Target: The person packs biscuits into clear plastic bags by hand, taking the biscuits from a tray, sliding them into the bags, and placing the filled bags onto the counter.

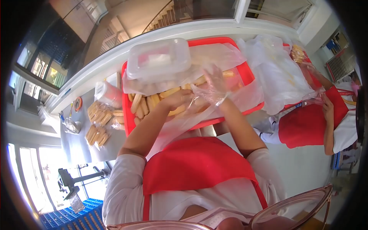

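Long finger-shaped biscuits [153,101] lie in a red tray [249,71] lined with translucent plastic sheet [174,124]. Over the tray's middle, my left hand [177,100] has its fingers closed on thin clear plastic [196,99], which reaches toward my right wrist. My right hand [215,85] is covered by a loose clear plastic glove. Its fingers are stretched out and somewhat blurred above the biscuits. A translucent lidded box [159,57] rests at the tray's far left, with something pink and white inside.
Bagged biscuits [100,114], a white tub [107,94] and a tape roll [78,104] are on the left. At right, plastic sheeting [274,73] covers part of another red tray [312,74]. A co-worker in a red apron [306,124] works beside it.
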Demonstrator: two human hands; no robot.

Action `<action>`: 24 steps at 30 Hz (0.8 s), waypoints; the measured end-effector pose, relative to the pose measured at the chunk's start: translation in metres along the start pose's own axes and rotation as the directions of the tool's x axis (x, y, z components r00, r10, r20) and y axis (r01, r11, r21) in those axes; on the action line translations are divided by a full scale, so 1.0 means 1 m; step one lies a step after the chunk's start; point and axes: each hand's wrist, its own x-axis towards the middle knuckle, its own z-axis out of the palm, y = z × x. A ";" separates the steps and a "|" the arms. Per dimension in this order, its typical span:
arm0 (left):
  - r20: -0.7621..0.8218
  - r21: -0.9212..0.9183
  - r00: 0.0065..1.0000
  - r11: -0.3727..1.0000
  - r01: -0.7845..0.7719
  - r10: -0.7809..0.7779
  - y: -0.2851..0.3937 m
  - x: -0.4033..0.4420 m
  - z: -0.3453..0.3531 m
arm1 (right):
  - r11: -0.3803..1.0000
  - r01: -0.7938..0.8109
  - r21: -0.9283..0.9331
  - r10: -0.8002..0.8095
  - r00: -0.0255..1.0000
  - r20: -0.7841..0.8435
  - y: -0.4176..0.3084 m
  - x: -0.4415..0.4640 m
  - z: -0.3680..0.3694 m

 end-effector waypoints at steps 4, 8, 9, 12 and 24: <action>0.081 -0.196 0.992 0.974 0.113 -0.099 0.018 -0.042 -0.023 | 0.878 0.348 0.329 -0.465 0.782 0.414 -0.040 0.025 -0.020; -0.113 -0.318 0.989 0.946 0.059 -0.100 0.014 -0.077 -0.038 | 0.930 -0.353 0.099 0.143 0.598 0.789 -0.071 0.030 0.002; -0.151 -0.446 0.979 0.893 0.057 -0.138 0.020 -0.089 -0.037 | 0.903 -0.406 0.138 0.180 0.651 0.738 -0.071 0.028 0.014; -0.260 -0.408 0.964 0.911 -0.064 -0.049 0.010 -0.106 -0.042 | 0.761 -0.505 0.407 0.181 0.769 0.613 -0.068 0.018 0.039; -0.581 0.263 0.810 0.960 0.093 0.081 0.015 -0.131 -0.059 | 0.834 -0.239 0.497 0.077 0.943 0.324 -0.081 0.022 0.026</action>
